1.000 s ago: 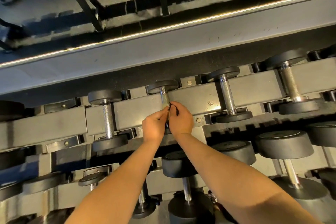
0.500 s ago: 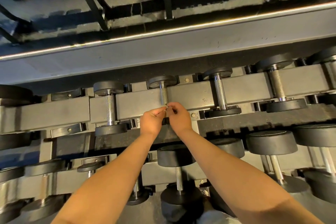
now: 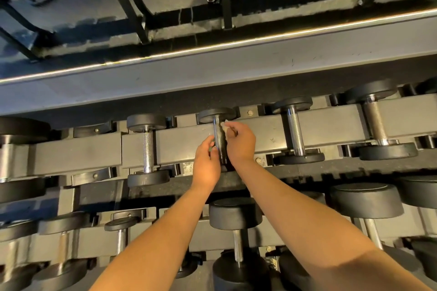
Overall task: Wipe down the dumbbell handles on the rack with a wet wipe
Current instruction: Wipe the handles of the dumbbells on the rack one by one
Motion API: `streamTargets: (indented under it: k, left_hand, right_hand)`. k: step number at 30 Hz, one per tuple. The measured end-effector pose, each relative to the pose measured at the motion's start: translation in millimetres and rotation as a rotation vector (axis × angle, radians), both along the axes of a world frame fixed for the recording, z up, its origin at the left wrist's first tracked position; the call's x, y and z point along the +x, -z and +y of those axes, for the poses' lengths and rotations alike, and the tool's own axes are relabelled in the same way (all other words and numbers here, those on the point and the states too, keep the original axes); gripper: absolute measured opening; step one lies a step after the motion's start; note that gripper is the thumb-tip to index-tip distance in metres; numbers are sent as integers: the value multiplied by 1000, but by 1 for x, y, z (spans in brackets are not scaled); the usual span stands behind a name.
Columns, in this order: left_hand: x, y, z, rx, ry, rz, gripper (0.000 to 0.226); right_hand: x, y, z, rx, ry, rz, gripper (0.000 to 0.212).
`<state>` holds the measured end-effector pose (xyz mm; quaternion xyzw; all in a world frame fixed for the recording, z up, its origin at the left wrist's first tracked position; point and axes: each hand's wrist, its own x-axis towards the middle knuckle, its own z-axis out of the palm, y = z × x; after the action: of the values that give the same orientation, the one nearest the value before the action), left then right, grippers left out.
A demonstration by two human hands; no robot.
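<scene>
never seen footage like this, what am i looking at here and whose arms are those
There is no machine here: a camera worn on a person's head looks down at their own bare arms. Below them is a grey metal rack holding rows of black-ended dumbbells with steel handles. Both hands meet at the middle dumbbell's handle in the upper row. The right hand pinches a small pale wet wipe against it. The left hand curls beside the handle; what it grips is unclear.
</scene>
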<state>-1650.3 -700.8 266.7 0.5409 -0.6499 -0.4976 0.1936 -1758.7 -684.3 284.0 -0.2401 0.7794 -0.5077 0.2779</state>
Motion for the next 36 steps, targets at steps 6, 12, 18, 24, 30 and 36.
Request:
streamTargets:
  k: [6, 12, 18, 24, 30, 36]
  left_hand:
    - [-12, 30, -9, -61, -17, -61, 40]
    - [-17, 23, 3, -151, -112, -159, 35]
    - [-17, 22, 3, -150, -128, -180, 35]
    - [-20, 17, 5, -117, -151, -180, 37]
    - [-20, 18, 5, -140, -158, -174, 36]
    - [-21, 18, 4, -124, -166, -193, 36]
  right_hand:
    - [-1, 14, -29, -22, -140, 10, 24]
    - [-4, 31, -7, 37, -259, 79, 20]
    - [-12, 26, -32, 66, -251, 220, 31]
    - [1, 34, 3, 115, -245, 167, 27]
    - [-8, 24, -22, 19, -206, 112, 28]
    - [-3, 25, -3, -24, -167, -157, 19]
